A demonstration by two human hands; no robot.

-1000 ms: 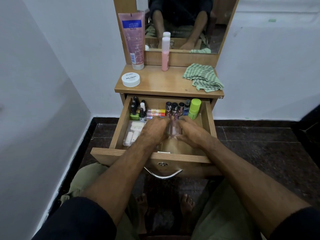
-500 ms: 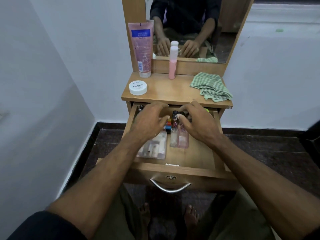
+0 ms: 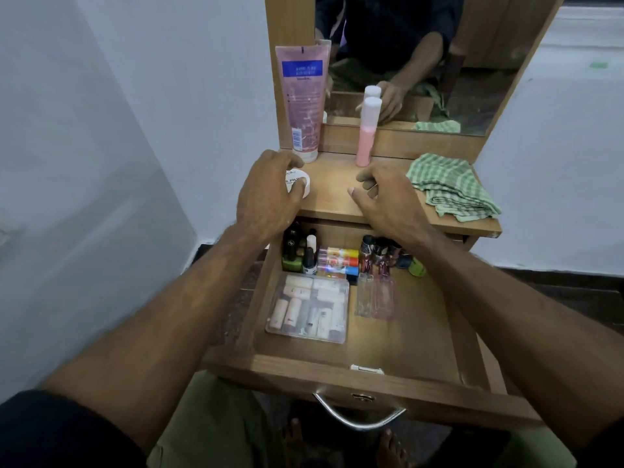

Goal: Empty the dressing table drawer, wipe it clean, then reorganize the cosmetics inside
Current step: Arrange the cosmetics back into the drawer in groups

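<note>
The wooden drawer (image 3: 337, 369) stands pulled out under the tabletop (image 3: 334, 197). Inside lie a clear box of small tubes (image 3: 309, 309), two clear flat bottles (image 3: 376, 295), coloured tubes (image 3: 337, 261), dark nail polish bottles (image 3: 299, 251) at the back left and more small bottles (image 3: 378, 248) at the back right. On the tabletop, my left hand (image 3: 266, 194) curls round the white round jar (image 3: 304, 185). My right hand (image 3: 388, 194) hovers over the tabletop with loosely bent fingers and holds nothing, just in front of the pink bottle (image 3: 366, 136).
A tall pink tube (image 3: 302, 103) leans against the mirror frame behind the jar. A folded green checked cloth (image 3: 449, 187) lies on the right of the tabletop. White walls close in on both sides, and my knees and feet are under the drawer's metal handle (image 3: 358, 420).
Both hands have left the drawer and risen to the tabletop. The left one has closed on the white jar; the two clear bottles now lie side by side in the drawer.
</note>
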